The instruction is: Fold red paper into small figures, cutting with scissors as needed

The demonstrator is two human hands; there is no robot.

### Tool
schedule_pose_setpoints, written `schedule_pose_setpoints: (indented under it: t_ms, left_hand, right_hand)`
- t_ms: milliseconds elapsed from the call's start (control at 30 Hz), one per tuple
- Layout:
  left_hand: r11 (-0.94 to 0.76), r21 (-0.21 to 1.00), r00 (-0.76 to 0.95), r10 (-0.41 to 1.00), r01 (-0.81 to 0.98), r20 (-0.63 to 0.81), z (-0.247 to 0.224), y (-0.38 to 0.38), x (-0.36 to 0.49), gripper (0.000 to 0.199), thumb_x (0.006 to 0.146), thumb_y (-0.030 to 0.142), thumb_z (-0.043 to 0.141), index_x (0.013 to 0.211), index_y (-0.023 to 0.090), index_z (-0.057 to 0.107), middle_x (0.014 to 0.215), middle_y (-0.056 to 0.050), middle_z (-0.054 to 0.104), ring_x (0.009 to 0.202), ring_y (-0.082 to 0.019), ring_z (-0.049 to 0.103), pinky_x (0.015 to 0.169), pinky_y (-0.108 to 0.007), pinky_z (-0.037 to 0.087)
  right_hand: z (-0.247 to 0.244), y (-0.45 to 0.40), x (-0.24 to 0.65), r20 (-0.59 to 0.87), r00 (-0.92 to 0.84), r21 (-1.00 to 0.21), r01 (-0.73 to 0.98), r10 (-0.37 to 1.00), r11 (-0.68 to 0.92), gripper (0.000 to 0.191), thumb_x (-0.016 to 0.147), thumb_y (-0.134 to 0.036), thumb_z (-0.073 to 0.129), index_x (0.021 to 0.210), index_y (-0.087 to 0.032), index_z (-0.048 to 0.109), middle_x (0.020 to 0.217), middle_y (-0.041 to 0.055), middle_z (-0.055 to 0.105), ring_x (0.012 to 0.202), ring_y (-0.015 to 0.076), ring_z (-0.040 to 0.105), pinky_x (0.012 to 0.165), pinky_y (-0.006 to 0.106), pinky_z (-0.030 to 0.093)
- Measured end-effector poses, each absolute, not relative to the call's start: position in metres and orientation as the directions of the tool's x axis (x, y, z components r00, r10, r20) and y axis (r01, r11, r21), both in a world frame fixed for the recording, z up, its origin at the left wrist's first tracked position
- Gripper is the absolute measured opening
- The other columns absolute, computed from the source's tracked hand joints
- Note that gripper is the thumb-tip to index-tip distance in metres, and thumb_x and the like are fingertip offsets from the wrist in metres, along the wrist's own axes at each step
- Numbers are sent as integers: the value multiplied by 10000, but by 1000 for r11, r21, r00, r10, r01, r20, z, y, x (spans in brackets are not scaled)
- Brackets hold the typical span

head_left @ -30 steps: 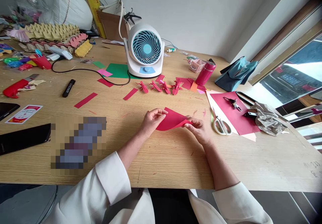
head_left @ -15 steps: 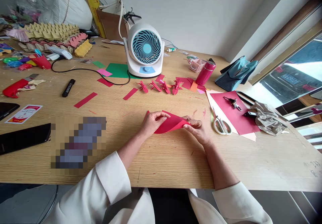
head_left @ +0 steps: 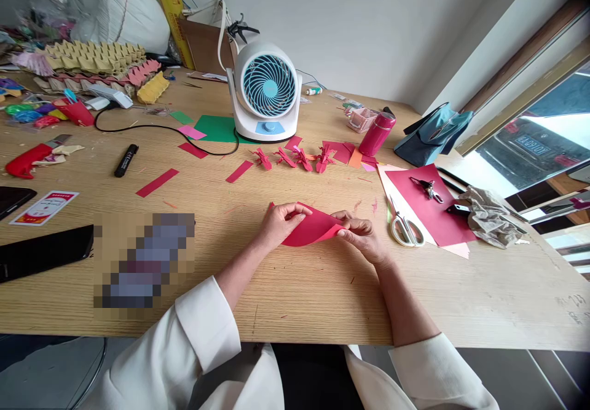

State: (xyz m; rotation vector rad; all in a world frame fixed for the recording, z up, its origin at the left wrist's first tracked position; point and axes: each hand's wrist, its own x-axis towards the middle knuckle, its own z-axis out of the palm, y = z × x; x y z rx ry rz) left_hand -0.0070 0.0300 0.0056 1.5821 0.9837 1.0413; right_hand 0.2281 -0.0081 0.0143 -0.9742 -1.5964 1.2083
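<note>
A sheet of red paper (head_left: 310,228) is between my two hands, its near edge bowed and its right end curled up. My left hand (head_left: 282,222) lies over the paper's left part, thumb and fingers closed on it. At the right corner, my right hand (head_left: 362,235) pinches the sheet between thumb and fingers. Beyond the paper stand several folded red paper figures (head_left: 303,158) in a row. Scissors with white handles (head_left: 406,230) lie to the right of my right hand.
A white fan (head_left: 270,90) stands at the back, near a pink bottle (head_left: 377,134). Red sheets with keys (head_left: 428,190) lie right. Red paper strips (head_left: 157,182), a black marker (head_left: 126,160) and a black phone (head_left: 46,253) are left. The table's front edge (head_left: 304,341) is near me.
My right hand has shifted very slightly to the right with the paper's corner, and the curled end looks a little more open. My left hand has stayed in place.
</note>
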Motion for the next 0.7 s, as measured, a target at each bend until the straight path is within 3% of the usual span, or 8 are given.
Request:
schedule_pose_setpoints:
  t_ms: [100, 233, 467, 700]
  left_hand:
    - [-239, 968, 344, 917, 70, 202, 5, 31, -7, 197, 822, 221, 595, 954, 172, 733, 1065, -69, 748, 1038, -194, 663, 944, -310, 480]
    - [-278, 956, 381, 897, 94, 224, 5, 32, -8, 210, 824, 197, 580, 958, 188, 741, 1037, -46, 755, 1020, -182, 669, 990, -310, 455]
    - [-302, 947, 458, 861, 107, 223, 3, 30, -7, 226, 852, 213, 558, 958, 201, 758, 981, -30, 752, 964, -184, 669, 934, -291, 472]
    - [-293, 950, 456, 863, 105, 216, 8, 26, -7, 326, 904, 434, 571, 879, 161, 747, 871, -31, 732, 854, -175, 648, 799, -256, 474]
  right_hand:
    - [14, -8, 227, 188, -273, -979, 21, 944, 201, 305, 774, -438, 773, 623, -199, 659, 1014, 59, 661, 986, 207, 593, 930, 372, 440]
    - [14, -8, 225, 175, -284, -980, 45, 943, 196, 327, 778, -454, 763, 627, -195, 632, 952, 58, 646, 936, 201, 589, 885, 361, 455]
    - [14, -7, 220, 182, -290, -974, 76, 939, 213, 341, 759, -468, 774, 607, -199, 630, 888, 53, 630, 882, 190, 594, 828, 344, 463]
    - [11, -6, 217, 182, -303, -963, 138, 935, 233, 349, 760, -465, 768, 612, -192, 608, 812, 31, 595, 771, 152, 567, 729, 300, 458]
